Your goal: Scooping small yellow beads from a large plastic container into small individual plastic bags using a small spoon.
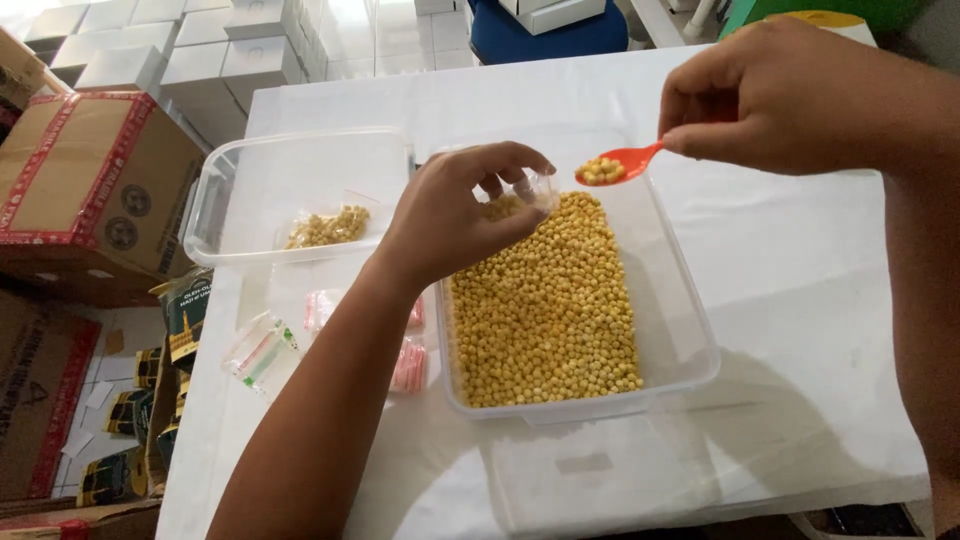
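Head view: left hand (455,215) hovers over the far end of the clear tub (690,350), fingers pinched around a small clear bag (530,190) held mouth-up, partly hidden by the fingers. Right hand (790,95) is clamped on the handle of a red spoon (625,163), bowl loaded with yellow beads (601,171). Spoon bowl sits just right of the bag mouth, close but not touching; spoon's long axis runs right-to-left, tip toward the bag. Right hand is higher and farther toward the table's far-right corner; left hand is nearer the bag.

Tub's long axis runs near edge to far edge of the white table (800,300), filled with a bed of yellow beads (545,300), its right strip bare. Second clear tub (215,200) lies toward the far-left corner, holding a filled bag (328,227). Empty striped bags (262,345) lie by the left edge. Cardboard boxes (90,180) crowd past the left edge. Open tabletop right of the main tub.
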